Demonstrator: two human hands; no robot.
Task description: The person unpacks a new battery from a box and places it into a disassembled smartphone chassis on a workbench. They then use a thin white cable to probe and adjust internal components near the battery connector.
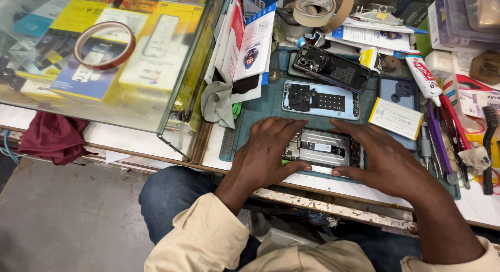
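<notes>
An opened phone [324,148] with its silver battery showing lies on a teal work mat [268,106] near the bench's front edge. My left hand [268,152] grips its left end, thumb below and fingers over the top edge. My right hand [383,158] grips the right end the same way. Just beyond lies a light blue back cover [346,101] with black parts on it. Farther back rests a dark phone frame [330,68], tilted.
A glass display case [104,58] with a tape ring [104,44] on top stands at the left. Right of the mat lie a glue tube [423,76], a white card [396,118], a blue case [398,91], tweezers and a brush. A tape roll [313,9] sits at the back.
</notes>
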